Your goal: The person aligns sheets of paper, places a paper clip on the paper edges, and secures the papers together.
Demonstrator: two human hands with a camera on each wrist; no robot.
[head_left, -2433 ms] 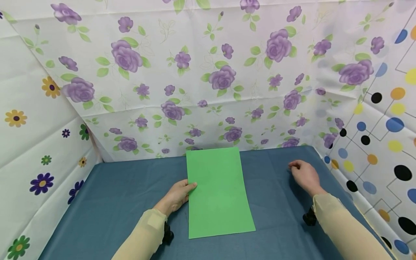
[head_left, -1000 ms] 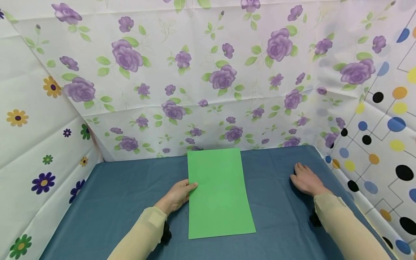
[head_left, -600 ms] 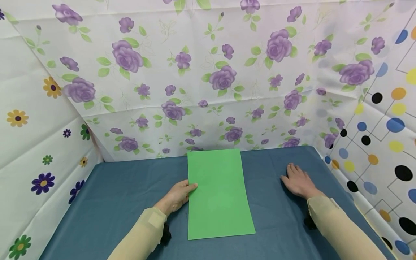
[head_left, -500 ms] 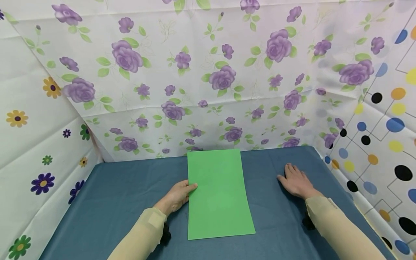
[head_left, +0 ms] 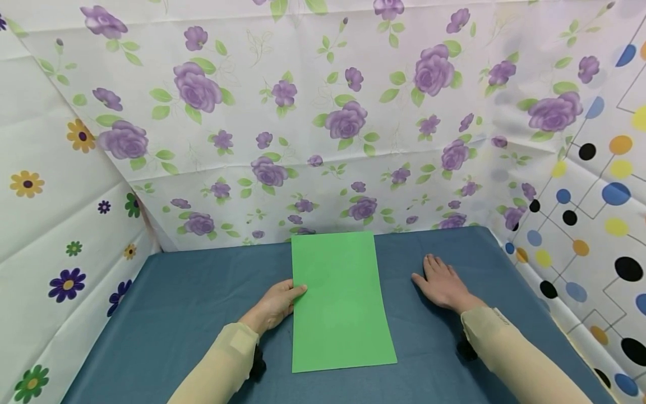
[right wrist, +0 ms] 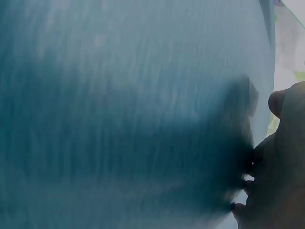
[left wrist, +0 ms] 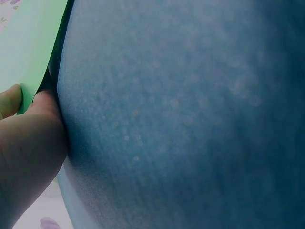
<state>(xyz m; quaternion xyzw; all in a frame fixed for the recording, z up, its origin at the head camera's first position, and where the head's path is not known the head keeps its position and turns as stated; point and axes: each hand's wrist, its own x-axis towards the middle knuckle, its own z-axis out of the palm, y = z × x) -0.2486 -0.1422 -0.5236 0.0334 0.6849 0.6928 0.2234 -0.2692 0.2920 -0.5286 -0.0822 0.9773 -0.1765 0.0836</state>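
Observation:
A sheet of green paper (head_left: 339, 314) stands out at the middle of the table, its far edge near the back wall and its lower right corner flaring outward. My left hand (head_left: 275, 303) pinches its left edge, thumb on top and fingers beneath. The left wrist view shows the same pinch, with the paper (left wrist: 35, 45) lifted off the cloth at that edge. To the right of the sheet, apart from it, my right hand (head_left: 443, 285) is palm down with fingers spread and holds nothing. In the right wrist view the right hand (right wrist: 281, 157) is dark, just over the cloth.
A blue cloth (head_left: 202, 314) covers the table. A white backdrop with purple roses (head_left: 267, 171) rises behind it. Flowered sheeting (head_left: 68, 283) stands on the left, dotted sheeting (head_left: 613, 193) on the right. A dark wrist camera (head_left: 465, 349) hangs under the right sleeve.
My right hand has gone from curled fingers to spread ones, then moved left toward the green paper. The left hand keeps its pinch, and the paper has hardly moved.

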